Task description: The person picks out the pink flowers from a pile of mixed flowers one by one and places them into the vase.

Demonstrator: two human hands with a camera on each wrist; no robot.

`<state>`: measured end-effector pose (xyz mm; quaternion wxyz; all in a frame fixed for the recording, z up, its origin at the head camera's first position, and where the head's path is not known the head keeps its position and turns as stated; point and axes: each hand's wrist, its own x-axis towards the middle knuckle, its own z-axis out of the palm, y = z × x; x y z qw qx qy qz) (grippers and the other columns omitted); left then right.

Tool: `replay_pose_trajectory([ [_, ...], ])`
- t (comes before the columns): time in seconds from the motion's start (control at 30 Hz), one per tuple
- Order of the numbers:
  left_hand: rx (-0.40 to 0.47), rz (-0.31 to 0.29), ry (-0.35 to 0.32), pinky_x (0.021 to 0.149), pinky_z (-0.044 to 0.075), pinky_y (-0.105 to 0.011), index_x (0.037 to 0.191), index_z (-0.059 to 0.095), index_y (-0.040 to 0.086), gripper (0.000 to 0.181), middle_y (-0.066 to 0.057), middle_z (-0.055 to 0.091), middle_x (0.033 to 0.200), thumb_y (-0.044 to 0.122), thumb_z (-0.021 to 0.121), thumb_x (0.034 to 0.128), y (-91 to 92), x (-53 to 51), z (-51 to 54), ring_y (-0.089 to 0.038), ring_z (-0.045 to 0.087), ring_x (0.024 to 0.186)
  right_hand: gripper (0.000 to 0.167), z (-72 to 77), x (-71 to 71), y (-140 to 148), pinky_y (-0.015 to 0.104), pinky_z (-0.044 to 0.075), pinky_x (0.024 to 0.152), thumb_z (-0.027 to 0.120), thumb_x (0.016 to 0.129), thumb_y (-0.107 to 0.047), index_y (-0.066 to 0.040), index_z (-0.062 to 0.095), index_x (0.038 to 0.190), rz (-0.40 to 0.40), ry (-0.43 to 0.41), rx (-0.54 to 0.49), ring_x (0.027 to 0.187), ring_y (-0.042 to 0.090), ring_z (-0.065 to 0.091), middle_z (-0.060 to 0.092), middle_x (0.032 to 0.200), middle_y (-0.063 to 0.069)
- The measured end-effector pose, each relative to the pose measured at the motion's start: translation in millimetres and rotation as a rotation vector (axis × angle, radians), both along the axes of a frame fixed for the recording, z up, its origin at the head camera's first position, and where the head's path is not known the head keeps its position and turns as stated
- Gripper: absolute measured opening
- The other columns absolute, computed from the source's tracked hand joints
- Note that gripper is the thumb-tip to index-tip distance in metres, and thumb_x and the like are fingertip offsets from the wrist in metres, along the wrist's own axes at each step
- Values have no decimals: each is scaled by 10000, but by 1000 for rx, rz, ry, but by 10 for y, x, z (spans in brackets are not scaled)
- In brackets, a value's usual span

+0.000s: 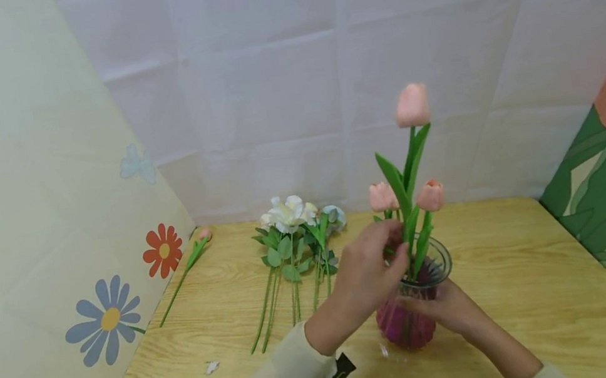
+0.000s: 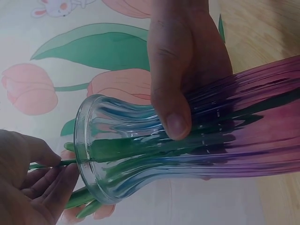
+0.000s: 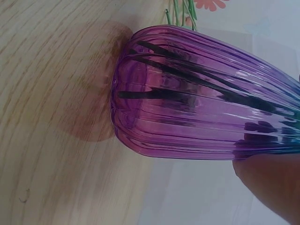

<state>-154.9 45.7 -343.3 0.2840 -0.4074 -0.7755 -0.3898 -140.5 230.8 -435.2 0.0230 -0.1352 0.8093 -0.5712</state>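
Note:
A ribbed glass vase (image 1: 407, 326), purple below and bluish at its neck, stands upright on the table. My right hand (image 1: 449, 308) grips it just under the rim, with the thumb across the neck in the left wrist view. Over the mouth, my left hand (image 1: 368, 267) pinches the green stem of a pink tulip (image 1: 412, 106), which rises above the others. Two more pink tulips, one on the left (image 1: 382, 197) and one on the right (image 1: 430, 196), stand in the vase. Dark stems (image 3: 187, 75) show through the purple glass in the right wrist view.
White and pale blue flowers (image 1: 289, 216) with long green stems lie left of the vase. Another pink tulip (image 1: 192, 259) lies along the table's left edge. A small white scrap (image 1: 212, 367) is near the front. Printed cloths surround the wooden table (image 1: 519, 288).

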Motion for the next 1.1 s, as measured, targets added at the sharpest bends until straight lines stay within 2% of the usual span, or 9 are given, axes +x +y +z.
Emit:
replay_pose_trajectory([
  [0.27, -30, 24, 6, 728, 472, -32, 1168, 611, -7, 306, -74, 669, 985, -10, 718, 881, 0, 16, -24, -121, 669, 834, 831, 11, 1, 6, 604, 421, 1072, 753, 913, -224, -66, 262, 1565, -11, -44, 13, 1308, 453, 517, 499, 1454, 250],
  [0.5, -91, 48, 24, 749, 470, -35, 1185, 618, -10, 321, -72, 674, 1014, 19, 735, 888, -5, 58, -17, -117, 676, 853, 793, -6, -12, 24, 589, 447, 1053, 727, 938, -206, -56, 262, 1563, 39, -30, -8, 1284, 438, 540, 506, 1435, 251],
  [0.7, -116, 66, 18, 751, 474, -42, 1211, 614, -13, 341, -68, 677, 1025, 33, 735, 896, -7, 65, -26, -109, 678, 858, 795, -6, -22, 29, 574, 469, 1035, 732, 933, -197, -51, 265, 1560, 37, -26, -9, 1268, 436, 552, 505, 1430, 258],
  [0.9, -174, 116, 49, 732, 472, -43, 1209, 633, -1, 335, -43, 694, 1001, 67, 743, 900, -9, 83, -22, -67, 664, 841, 803, 6, -28, 35, 621, 424, 1060, 734, 930, -210, -59, 265, 1564, 31, -17, 7, 1286, 445, 535, 504, 1437, 252],
  [1.1, -180, 107, 28, 742, 485, -58, 1196, 644, 5, 329, -53, 706, 998, 53, 752, 890, -11, 109, -22, -113, 682, 846, 789, -10, -23, 35, 630, 413, 1064, 741, 925, -216, -62, 290, 1554, 15, -16, 19, 1294, 446, 528, 512, 1439, 244],
])
